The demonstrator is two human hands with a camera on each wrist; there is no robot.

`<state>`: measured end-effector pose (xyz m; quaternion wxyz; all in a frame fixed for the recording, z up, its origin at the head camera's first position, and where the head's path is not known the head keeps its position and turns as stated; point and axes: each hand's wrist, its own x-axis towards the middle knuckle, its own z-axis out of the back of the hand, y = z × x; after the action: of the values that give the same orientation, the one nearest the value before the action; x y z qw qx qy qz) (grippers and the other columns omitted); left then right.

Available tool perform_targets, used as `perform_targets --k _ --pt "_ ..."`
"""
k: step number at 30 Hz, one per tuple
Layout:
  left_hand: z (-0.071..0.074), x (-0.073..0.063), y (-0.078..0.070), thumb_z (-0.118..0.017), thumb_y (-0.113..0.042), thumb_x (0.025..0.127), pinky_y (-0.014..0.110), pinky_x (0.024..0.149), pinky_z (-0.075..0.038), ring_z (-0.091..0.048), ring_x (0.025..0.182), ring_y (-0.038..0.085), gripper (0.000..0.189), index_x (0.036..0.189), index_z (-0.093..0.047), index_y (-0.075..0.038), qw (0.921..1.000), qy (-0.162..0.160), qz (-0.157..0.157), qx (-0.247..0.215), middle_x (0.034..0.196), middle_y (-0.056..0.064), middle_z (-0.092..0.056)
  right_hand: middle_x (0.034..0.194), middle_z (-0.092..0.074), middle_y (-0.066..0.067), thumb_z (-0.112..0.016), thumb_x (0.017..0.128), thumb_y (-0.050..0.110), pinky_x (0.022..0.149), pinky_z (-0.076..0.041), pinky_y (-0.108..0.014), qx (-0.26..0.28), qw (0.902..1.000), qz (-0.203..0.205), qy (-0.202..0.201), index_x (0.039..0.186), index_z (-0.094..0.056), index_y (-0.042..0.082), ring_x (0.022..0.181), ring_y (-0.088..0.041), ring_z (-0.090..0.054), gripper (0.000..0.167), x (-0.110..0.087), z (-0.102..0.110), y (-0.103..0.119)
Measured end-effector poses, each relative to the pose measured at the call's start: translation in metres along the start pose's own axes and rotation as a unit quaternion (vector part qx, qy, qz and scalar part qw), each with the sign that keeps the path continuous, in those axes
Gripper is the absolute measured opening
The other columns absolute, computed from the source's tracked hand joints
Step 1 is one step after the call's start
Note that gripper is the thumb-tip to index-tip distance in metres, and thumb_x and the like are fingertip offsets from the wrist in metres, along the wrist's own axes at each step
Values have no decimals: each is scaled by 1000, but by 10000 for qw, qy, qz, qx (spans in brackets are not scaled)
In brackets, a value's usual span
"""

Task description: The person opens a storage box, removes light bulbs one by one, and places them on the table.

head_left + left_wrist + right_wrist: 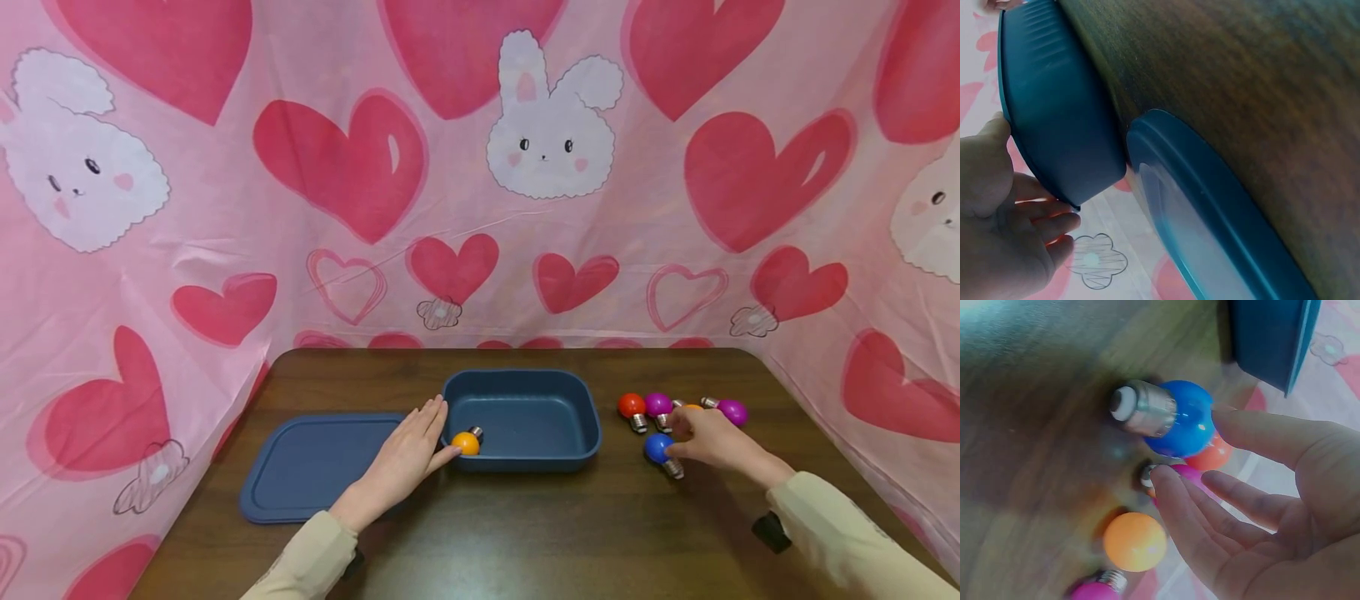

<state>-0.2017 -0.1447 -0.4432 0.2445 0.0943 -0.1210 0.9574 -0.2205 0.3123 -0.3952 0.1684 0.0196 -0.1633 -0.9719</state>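
Note:
My left hand lies with straight fingers along the left rim of a dark blue rectangular container; in the left wrist view its thumb and fingertips touch that rim. Inside the container's front left corner is an orange light bulb with a metal screw base. Over on the right, my right hand hovers at a blue bulb lying on the table. The right wrist view has the thumb against the blue glass, while the index finger is spread apart from it, near the base of a purple bulb.
Behind the blue bulb lie a red bulb and a purple bulb. Another orange bulb and a second purple bulb are beside the right hand. A flat blue lid lies left of the container. Heart-patterned cloth surrounds the wooden table.

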Motion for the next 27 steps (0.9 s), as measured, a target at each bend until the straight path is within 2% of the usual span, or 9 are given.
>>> perform_targets --k 6,10,13,16,22,27 --pt "1 0 0 -56 -51 96 46 118 -38 -44 144 32 75 147 -43 3 10000 5 3 6 155 19 -42 86 -70 -14 -84 74 20 66 -56 -37 29 9999 127 -106 97 -64 -5 75 -24 -64 39 9 10 10" --pt "1 0 -1 -55 -51 96 46 118 -38 -43 144 32 75 147 -42 3 10000 29 19 -24 156 19 -42 94 -71 -21 -82 78 18 71 -60 -44 182 9994 279 -74 104 -64 -6 82 -32 -68 40 17 17 25" --pt "1 0 -1 -55 -51 97 46 118 -38 -43 144 32 75 148 -42 3 10000 61 36 -38 156 18 -41 100 -72 -22 -81 80 19 75 -61 -45 294 9987 414 4 108 -64 -6 88 -34 -69 41 25 20 40" --pt "1 1 0 -54 -52 97 46 118 -37 -42 145 32 76 148 -41 2 9999 81 47 -41 157 18 -41 102 -72 -21 -81 80 20 75 -61 -43 358 9972 659 38 108 -64 -4 88 -31 -69 41 34 21 56" --pt "0 1 0 -55 -51 97 47 118 -38 -43 144 33 75 148 -42 3 10000 53 22 -34 156 19 -41 98 -72 -18 -81 80 18 71 -62 -35 541 9914 1180 164 105 -65 -4 74 -16 -69 37 55 16 85" --pt "-1 0 0 -55 -51 97 47 118 -38 -44 143 33 75 147 -43 4 10000 -10 -14 11 155 19 -42 100 -72 -19 -81 81 18 72 -63 -34 707 9878 1317 446 109 -64 -5 76 -18 -72 39 73 6 107"
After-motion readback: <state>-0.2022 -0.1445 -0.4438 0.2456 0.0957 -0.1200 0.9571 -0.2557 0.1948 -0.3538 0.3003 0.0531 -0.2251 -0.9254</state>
